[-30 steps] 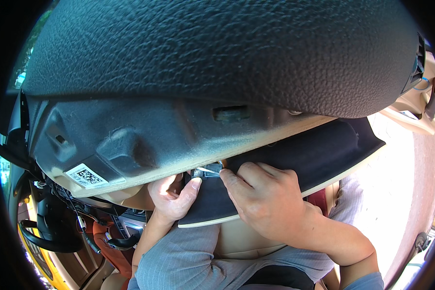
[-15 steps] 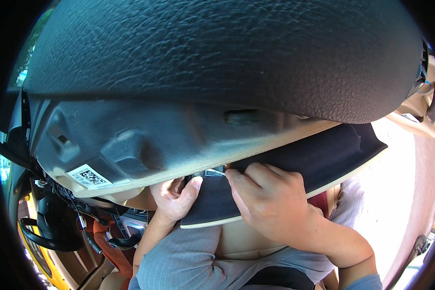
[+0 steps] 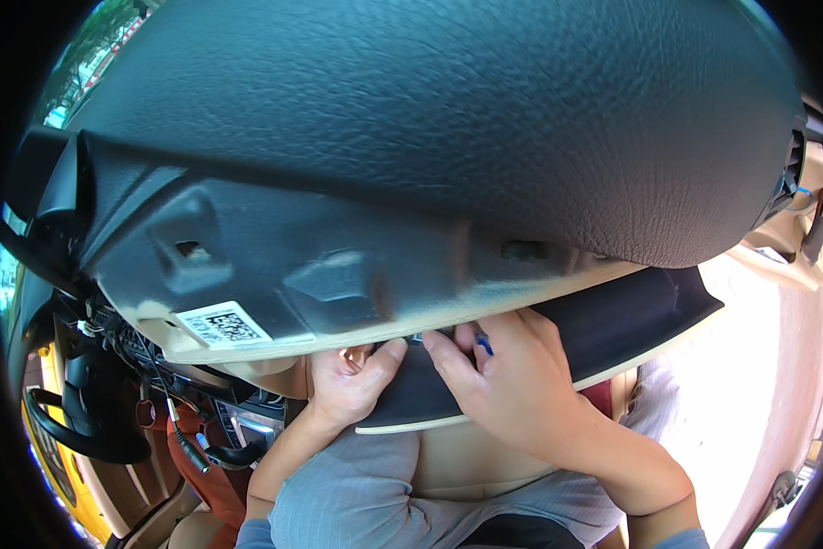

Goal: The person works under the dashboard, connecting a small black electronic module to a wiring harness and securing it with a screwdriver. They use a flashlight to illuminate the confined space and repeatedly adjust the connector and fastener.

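Note:
My left hand (image 3: pixel 352 384) is bent at the lower edge of a dashboard panel (image 3: pixel 329 229) with a pale rim. Its thumb presses toward a small, mostly hidden part (image 3: pixel 416 338) in the gap, and its other fingers are partly out of sight behind. My right hand (image 3: pixel 512 384) is closed just to the right, thumb pointing at that part. A bit of a small blue piece (image 3: pixel 484 344) shows between its curled fingers; what it belongs to is hidden. Both hands work over a dark flap (image 3: pixel 613 320) with a cream edge, which lies below the panel.
The textured dark dashboard top (image 3: pixel 448 119) fills the upper view. A label (image 3: pixel 222 326) sits on the panel. Loose wires with a black plug (image 3: pixel 192 452) hang at the left near the gear lever (image 3: pixel 233 455). Door trim (image 3: pixel 805 229) stands at the right, beside bright ground.
The view has shifted, so the panel sits further right. My right hand has changed its grip: the thin metal piece at its fingertips is out of sight, and a blue piece shows now.

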A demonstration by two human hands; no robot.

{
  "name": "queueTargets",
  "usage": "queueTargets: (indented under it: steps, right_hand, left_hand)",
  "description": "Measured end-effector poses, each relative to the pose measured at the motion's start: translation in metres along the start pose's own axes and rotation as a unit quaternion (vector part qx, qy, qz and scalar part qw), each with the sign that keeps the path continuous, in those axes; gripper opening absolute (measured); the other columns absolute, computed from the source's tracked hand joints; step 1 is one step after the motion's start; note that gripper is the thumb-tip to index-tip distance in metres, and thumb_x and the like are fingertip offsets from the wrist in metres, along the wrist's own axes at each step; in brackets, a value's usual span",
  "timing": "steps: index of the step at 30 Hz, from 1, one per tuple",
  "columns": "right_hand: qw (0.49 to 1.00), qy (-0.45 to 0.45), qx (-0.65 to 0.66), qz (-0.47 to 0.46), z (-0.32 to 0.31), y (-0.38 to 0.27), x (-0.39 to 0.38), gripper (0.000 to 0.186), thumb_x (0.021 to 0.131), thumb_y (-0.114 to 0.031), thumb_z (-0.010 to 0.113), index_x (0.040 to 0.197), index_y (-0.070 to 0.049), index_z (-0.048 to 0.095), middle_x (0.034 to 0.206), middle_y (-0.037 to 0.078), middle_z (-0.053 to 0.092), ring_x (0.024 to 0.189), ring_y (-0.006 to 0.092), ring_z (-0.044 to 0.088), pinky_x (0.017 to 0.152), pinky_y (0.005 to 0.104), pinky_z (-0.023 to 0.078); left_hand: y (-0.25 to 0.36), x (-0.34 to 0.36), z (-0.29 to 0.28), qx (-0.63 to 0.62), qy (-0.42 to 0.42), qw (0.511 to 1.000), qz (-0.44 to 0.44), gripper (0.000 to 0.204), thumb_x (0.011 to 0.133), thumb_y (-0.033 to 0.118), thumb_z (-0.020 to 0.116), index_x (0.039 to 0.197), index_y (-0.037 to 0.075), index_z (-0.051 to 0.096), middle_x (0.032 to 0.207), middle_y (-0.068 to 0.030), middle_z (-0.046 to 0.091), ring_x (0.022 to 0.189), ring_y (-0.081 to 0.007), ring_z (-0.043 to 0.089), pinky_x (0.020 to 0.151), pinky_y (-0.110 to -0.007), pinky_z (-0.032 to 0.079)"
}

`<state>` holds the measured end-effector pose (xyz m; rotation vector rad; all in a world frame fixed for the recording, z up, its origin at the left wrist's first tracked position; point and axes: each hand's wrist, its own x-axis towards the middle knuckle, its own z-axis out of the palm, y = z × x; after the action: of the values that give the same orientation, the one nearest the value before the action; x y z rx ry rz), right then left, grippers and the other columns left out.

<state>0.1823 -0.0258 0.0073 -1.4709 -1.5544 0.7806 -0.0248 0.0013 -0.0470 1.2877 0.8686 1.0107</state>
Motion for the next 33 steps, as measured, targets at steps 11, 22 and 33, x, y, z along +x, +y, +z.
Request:
queueTargets:
  steps: [11,22,33]
  right_hand:
    - [0.994,0.05,-0.061,-0.079,0.015,0.009,0.009,0.009,0.084,-0.006,0.079,0.088,-0.002,0.072,0.063,0.006,0.058,0.052,0.0227,0.055,0.052,0.0355,0.045]
    - [0.994,0.057,-0.026,-0.088,0.018,0.014,0.012,0.014,0.084,-0.012,0.081,0.096,-0.007,0.076,0.071,0.009,0.068,0.061,0.0306,0.067,0.055,0.0412,0.054]
    - [0.997,0.041,-0.034,-0.056,0.018,0.011,0.014,0.008,0.084,-0.009,0.079,0.088,-0.005,0.073,0.068,0.009,0.066,0.059,0.0314,0.066,0.055,0.0425,0.053]
  left_hand:
    - [0.0,0.007,0.009,0.068,-0.028,0.997,0.036,0.039,0.087,-0.006,0.063,0.126,-0.002,0.06,0.119,-0.0093,0.064,0.112,-0.0199,0.059,0.1,-0.035,0.045]
    - [0.0,0.013,0.014,0.154,0.01,0.984,0.09,0.02,0.082,-0.001,0.068,0.102,0.001,0.07,0.089,-0.0075,0.068,0.08,-0.0191,0.065,0.075,-0.032,0.052]
    - [-0.004,0.015,0.011,0.186,-0.004,0.978,0.09,0.021,0.08,-0.002,0.067,0.101,0.001,0.068,0.09,-0.0093,0.066,0.082,-0.0221,0.063,0.078,-0.035,0.051]
